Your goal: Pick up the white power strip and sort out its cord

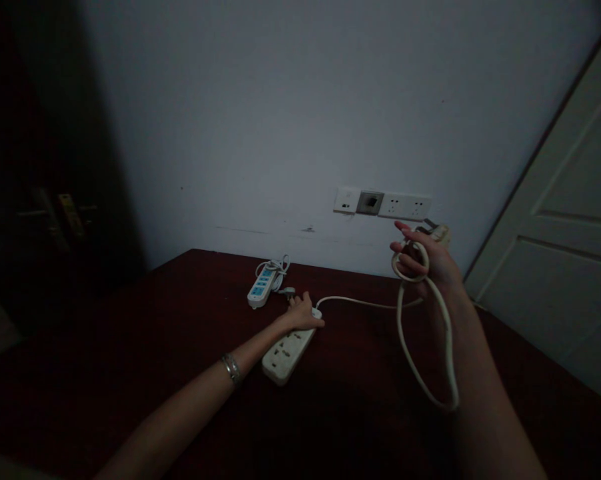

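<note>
Left hand (304, 313) flat, pressing far end of white power strip (286, 349), frame centre, long axis toward viewer; right hand (423, 261) closed around looped cord (448, 347), centre right.

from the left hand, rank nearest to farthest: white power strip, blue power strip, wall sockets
1. white power strip: under the left hand, touching it.
2. blue power strip: just beyond, to its left on the table.
3. wall sockets: up on the wall, to the right.

Dark glossy wood table (130, 373) — smooth white-plastic power strip (286, 349)

Near table (105, 373) open, far edge crowded — two power strips (286, 347), trailing cord (360, 303).
</note>
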{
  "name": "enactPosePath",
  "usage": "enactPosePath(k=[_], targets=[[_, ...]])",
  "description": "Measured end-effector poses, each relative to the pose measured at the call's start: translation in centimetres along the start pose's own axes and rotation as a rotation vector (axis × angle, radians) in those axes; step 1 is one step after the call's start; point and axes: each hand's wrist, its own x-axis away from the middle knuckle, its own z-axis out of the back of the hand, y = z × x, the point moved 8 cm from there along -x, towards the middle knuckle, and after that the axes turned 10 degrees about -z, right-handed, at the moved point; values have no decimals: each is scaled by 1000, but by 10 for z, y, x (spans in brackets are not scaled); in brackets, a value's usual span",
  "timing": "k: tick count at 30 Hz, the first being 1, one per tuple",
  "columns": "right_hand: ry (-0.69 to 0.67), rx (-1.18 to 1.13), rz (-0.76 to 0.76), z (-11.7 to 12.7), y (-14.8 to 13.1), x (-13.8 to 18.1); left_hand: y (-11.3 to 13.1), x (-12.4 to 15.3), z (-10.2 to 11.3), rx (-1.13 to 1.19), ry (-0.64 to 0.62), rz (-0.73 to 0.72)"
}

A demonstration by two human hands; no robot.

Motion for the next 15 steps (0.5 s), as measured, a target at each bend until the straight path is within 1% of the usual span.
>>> enactPosePath(k=[7, 10, 11, 12, 13, 15], targets=[[-57, -6, -51, -9, 9, -3, 1, 2, 1, -32, 5, -9], [-83, 37, -71, -15, 15, -5, 4, 5, 3, -51, 1, -6], [-96, 64, -85, -18, 18, -5, 7, 6, 7, -55, 20, -15], [-108, 93, -97, -22, 21, -5, 13, 8, 14, -51, 64, -36], [-122, 121, -105, -27, 24, -5, 23, 10, 23, -28, 134, -76], [-143, 170, -109, -41, 29, -1, 48, 19, 47, 129, 305, -206]])
